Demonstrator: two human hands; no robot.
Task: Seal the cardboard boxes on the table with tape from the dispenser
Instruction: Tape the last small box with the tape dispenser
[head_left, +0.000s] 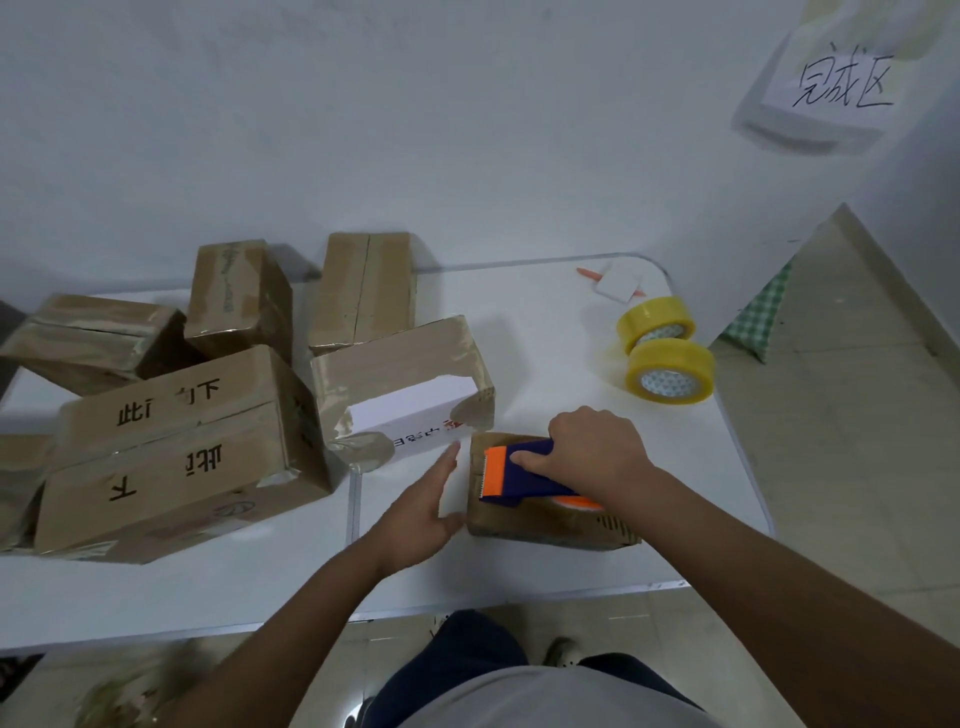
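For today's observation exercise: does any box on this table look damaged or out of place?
Yes. The box with the white panel, beside the left hand, has a torn brown outer layer and loose crumpled tape at its corner. The boxes behind lie tilted in a jumble, not stacked squarely.

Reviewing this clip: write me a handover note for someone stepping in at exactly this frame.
Right hand grips the blue-and-orange tape dispenser, pressed on top of the small brown cardboard box near the table's front edge.
Left hand, fingers straight, steadies that box's left side.
Two yellow tape rolls lie at the back right.
Done: cannot tell how far the strip runs.
Left: finish this seam, cut the tape, then check the pile of larger brown boxes on the left; several already show tape.
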